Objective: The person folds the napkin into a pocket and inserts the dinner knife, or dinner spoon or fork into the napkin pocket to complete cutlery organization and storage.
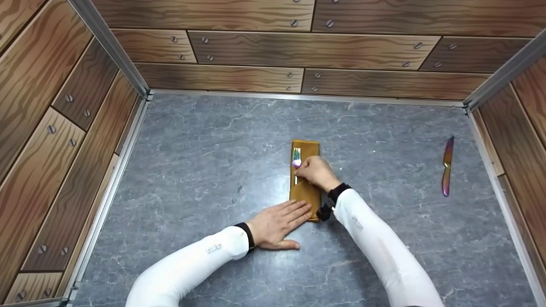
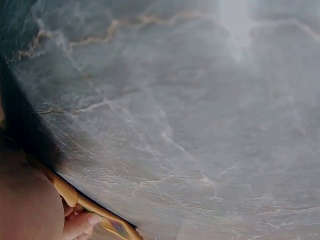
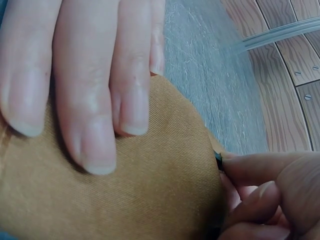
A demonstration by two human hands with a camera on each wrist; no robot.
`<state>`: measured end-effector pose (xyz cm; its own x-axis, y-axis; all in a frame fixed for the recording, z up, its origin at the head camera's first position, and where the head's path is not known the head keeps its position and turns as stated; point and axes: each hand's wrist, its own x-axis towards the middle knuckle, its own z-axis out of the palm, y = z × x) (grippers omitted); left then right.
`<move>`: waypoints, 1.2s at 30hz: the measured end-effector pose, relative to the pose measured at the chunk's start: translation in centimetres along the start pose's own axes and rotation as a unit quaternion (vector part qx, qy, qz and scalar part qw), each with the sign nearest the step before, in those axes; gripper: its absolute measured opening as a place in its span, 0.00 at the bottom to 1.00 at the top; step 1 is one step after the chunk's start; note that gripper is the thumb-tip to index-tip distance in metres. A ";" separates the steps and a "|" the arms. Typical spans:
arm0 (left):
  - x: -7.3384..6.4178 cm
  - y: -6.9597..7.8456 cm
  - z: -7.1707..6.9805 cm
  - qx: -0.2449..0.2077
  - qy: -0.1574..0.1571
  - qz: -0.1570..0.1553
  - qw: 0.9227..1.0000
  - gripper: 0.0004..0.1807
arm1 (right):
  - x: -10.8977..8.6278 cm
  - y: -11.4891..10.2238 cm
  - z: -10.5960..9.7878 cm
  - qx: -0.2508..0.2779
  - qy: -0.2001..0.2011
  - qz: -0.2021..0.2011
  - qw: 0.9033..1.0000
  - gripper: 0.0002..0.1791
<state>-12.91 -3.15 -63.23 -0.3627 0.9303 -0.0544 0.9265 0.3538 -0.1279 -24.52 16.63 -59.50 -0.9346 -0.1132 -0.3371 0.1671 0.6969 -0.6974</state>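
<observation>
A grey marble-patterned tabletop (image 1: 204, 170) with pale veins carries the things, edged by metal rails and enclosed on 3 sides by wood-grain panels. Near its middle lies a folded mustard-brown cloth napkin (image 1: 308, 196), long side running away from the person. A left hand (image 1: 279, 222) rests flat on the tabletop with its fingers over the napkin's near end. Well apart, close to the right rail, an iridescent knife (image 1: 447, 166) lies directly on the surface.

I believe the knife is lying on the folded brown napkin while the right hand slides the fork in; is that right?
Not quite: in the head view the knife lies apart on the grey tabletop, far right of the napkin. The right hand does hold the fork at it.
</observation>
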 end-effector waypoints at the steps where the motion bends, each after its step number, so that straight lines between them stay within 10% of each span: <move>1: 0.0 0.0 0.0 -0.001 0.001 0.001 1.000 0.51 | 0.0 0.0 0.0 0.000 0.000 -0.002 1.000 0.09; 11: 0.2 -0.1 0.2 -0.008 0.010 0.006 1.000 0.51 | -0.8 1.0 -0.9 0.097 0.001 -0.028 0.995 0.10; 17: 0.4 -0.1 0.0 -0.016 -0.002 0.006 1.000 0.51 | -1.5 3.7 -3.9 0.146 0.073 -0.070 0.984 0.14; 29: 1.1 -0.2 -1.5 -0.030 -0.021 -0.003 0.999 0.48 | -4.5 13.9 -13.5 0.083 0.229 0.007 0.970 0.25; 36: 3.1 -0.9 -3.2 0.006 0.017 0.003 1.000 0.41 | -7.4 18.9 -17.2 -0.094 0.224 0.035 0.969 0.33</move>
<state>-14.53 -0.30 -60.07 -0.3540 0.9350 -0.0212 0.9270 0.3479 -0.1402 -19.85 42.77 -59.29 -0.9727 0.2283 -0.0407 0.2136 0.8132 -0.5413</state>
